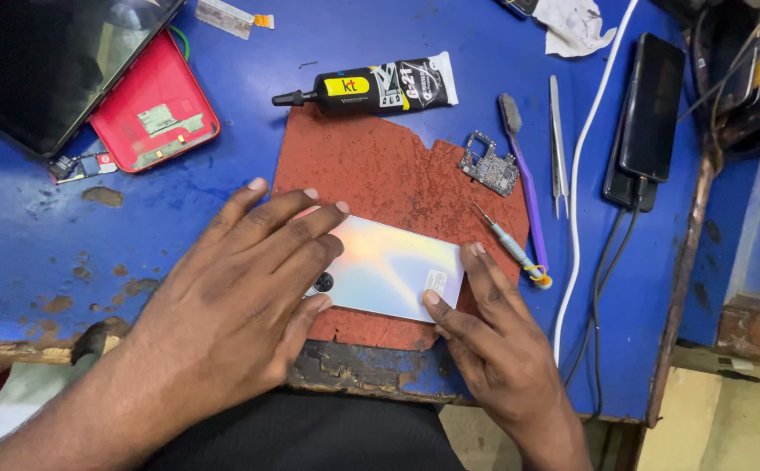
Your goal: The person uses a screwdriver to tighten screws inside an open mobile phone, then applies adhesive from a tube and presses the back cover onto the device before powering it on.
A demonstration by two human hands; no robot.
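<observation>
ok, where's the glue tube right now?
Head view: the black glue tube lies on its side on the blue bench, at the red mat's top edge, beyond both hands.

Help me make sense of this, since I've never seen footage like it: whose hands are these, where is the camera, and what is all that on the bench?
The one picture comes from a camera worn on the person's head, looking down at their own bare hands. The left hand lies flat on a shiny phone back; the right hand touches its right edge. The phone rests on a worn red mat on a blue bench. Around it lie a glue tube, a circuit board, a screwdriver, a brush, tweezers and a red phone shell.
</observation>
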